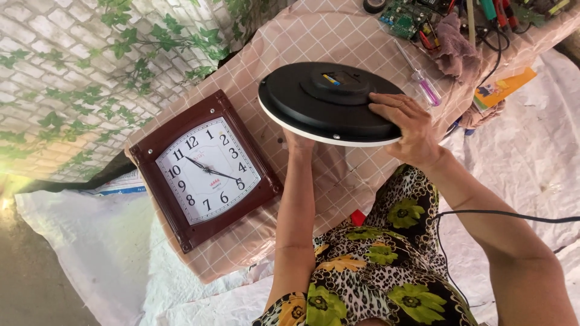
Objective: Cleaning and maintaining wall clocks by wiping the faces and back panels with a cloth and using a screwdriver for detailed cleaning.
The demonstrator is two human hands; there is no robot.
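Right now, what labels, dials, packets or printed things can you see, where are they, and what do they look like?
Square clock: on the checked cloth, left; maroon frame, white dial.
Small label: back of the round black clock held by both hands; blue and yellow.
Orange booklet: far right, flat.
Circuit board: top, green.

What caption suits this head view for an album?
Both hands hold a round black clock face down above a checked cloth, beside a square brown clock.

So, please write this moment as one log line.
left hand: under round clock | right hand: on its black back | square clock: flat on table
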